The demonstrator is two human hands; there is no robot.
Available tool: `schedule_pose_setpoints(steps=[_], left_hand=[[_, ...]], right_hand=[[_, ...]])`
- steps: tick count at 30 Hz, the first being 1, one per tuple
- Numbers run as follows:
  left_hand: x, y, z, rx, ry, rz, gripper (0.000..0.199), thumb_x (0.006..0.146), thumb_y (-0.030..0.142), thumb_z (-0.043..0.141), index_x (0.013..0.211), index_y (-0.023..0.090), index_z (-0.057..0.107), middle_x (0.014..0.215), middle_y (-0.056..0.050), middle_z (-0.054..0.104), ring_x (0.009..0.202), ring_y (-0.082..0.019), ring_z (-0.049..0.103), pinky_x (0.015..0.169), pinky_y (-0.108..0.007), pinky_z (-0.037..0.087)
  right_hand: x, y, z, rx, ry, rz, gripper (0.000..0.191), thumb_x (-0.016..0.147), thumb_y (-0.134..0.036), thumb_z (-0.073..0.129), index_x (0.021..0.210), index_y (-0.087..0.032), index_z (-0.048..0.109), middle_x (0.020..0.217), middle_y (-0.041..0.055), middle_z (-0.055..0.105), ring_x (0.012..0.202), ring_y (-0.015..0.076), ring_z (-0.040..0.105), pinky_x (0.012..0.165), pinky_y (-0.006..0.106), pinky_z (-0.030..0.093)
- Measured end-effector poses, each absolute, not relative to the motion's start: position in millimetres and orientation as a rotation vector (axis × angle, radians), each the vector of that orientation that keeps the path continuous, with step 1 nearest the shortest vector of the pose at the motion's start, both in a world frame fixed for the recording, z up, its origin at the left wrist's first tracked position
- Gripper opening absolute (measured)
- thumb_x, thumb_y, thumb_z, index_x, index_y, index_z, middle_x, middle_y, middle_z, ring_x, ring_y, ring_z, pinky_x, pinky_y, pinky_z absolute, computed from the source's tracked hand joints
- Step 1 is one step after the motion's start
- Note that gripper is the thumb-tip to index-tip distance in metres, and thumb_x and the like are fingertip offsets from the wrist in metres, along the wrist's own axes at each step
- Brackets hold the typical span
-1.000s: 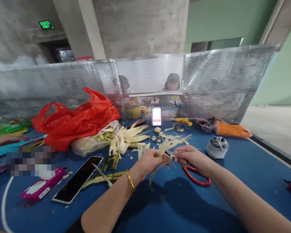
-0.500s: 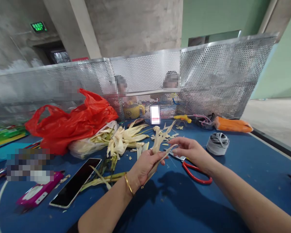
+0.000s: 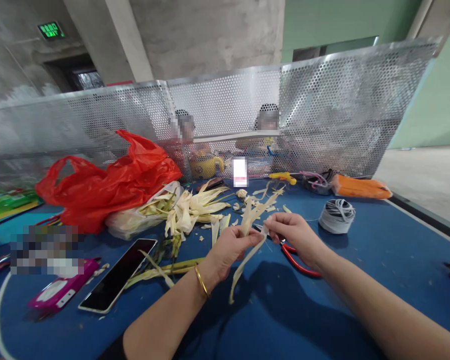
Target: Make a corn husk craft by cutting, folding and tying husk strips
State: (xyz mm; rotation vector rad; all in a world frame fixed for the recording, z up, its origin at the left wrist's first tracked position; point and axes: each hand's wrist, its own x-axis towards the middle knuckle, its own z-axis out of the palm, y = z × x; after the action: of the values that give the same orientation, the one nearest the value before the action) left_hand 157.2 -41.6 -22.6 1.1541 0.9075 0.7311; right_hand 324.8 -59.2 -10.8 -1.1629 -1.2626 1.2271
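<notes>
Dried corn husks (image 3: 252, 215) stand bunched in my left hand (image 3: 234, 250), its thumb and fingers closed around them. One long husk strip (image 3: 242, 275) hangs below that hand. My right hand (image 3: 294, 231) is closed in a pinch at my left fingertips, on a thin whitish strip (image 3: 264, 231) that looks like plastic string. Just beyond my right hand sits a ball of grey-white string (image 3: 336, 217), with a faint strand near it. Red-handled scissors (image 3: 299, 262) lie partly hidden under my right hand.
A pile of corn husks (image 3: 195, 207) lies beside a red plastic bag (image 3: 112, 185). A phone (image 3: 118, 275) and a purple device (image 3: 63, 284) are at left. At the back are a yellow glue gun (image 3: 283, 177), an orange packet (image 3: 362, 187) and a perforated metal screen (image 3: 225, 105), people behind it.
My right hand has gone from loosely spread fingers to a pinch on the whitish strip, close against my left hand. The long husk strip now hangs lower. The view has tilted slightly.
</notes>
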Motion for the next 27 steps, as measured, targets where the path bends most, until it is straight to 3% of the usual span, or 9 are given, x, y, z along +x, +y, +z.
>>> schedule_pose_setpoints(steps=[2, 6, 10, 18, 27], left_hand=[[158.7, -43.1, -22.8, 1.158, 0.916, 0.738, 0.033, 0.056, 0.040, 0.081, 0.067, 0.015, 0.063, 0.046, 0.008, 0.044, 0.039, -0.003, 0.030, 0.042, -0.020, 0.019], [162.8, -45.0, -24.3, 1.059, 0.946, 0.890, 0.032, 0.054, 0.036, 0.082, 0.068, 0.015, 0.061, 0.053, 0.004, 0.055, 0.047, -0.007, 0.045, 0.047, -0.020, 0.033], [166.0, -45.3, -25.7, 1.012, 1.014, 1.057, 0.029, 0.052, 0.031, 0.081, 0.065, 0.016, 0.060, 0.052, 0.005, 0.055, 0.046, -0.007, 0.046, 0.048, -0.019, 0.034], [164.4, -40.2, -33.1, 0.981, 1.023, 1.047, 0.027, 0.055, 0.034, 0.079, 0.065, 0.014, 0.063, 0.044, 0.007, 0.046, 0.036, -0.002, 0.027, 0.038, -0.020, 0.015], [165.4, -41.7, -32.4, 0.989, 1.047, 1.073, 0.028, 0.054, 0.035, 0.080, 0.064, 0.013, 0.064, 0.041, 0.007, 0.042, 0.035, -0.002, 0.026, 0.037, -0.019, 0.014]], right_hand=[[321.9, -60.0, -11.3, -1.160, -1.276, 1.225, 0.035, 0.069, -0.045, 0.070, 0.055, -0.017, 0.054, 0.050, -0.0042, 0.051, 0.048, 0.0074, 0.043, 0.051, 0.023, 0.036], [316.4, -61.8, -13.2, -1.220, -1.257, 1.207, 0.034, 0.066, -0.048, 0.073, 0.070, -0.017, 0.058, 0.055, -0.0043, 0.055, 0.050, 0.0085, 0.049, 0.049, 0.022, 0.038], [310.1, -64.2, -18.5, -1.246, -1.294, 1.185, 0.038, 0.062, -0.048, 0.076, 0.065, -0.018, 0.053, 0.055, -0.0048, 0.055, 0.050, 0.0091, 0.053, 0.050, 0.022, 0.041], [307.1, -62.3, -27.4, -1.223, -1.271, 1.206, 0.033, 0.066, -0.046, 0.072, 0.065, -0.018, 0.055, 0.054, -0.0034, 0.059, 0.051, 0.0101, 0.056, 0.052, 0.023, 0.044], [305.9, -60.6, -31.4, -1.251, -1.298, 1.169, 0.032, 0.069, -0.046, 0.069, 0.067, -0.018, 0.054, 0.053, -0.0037, 0.057, 0.052, 0.0109, 0.057, 0.051, 0.023, 0.043]])
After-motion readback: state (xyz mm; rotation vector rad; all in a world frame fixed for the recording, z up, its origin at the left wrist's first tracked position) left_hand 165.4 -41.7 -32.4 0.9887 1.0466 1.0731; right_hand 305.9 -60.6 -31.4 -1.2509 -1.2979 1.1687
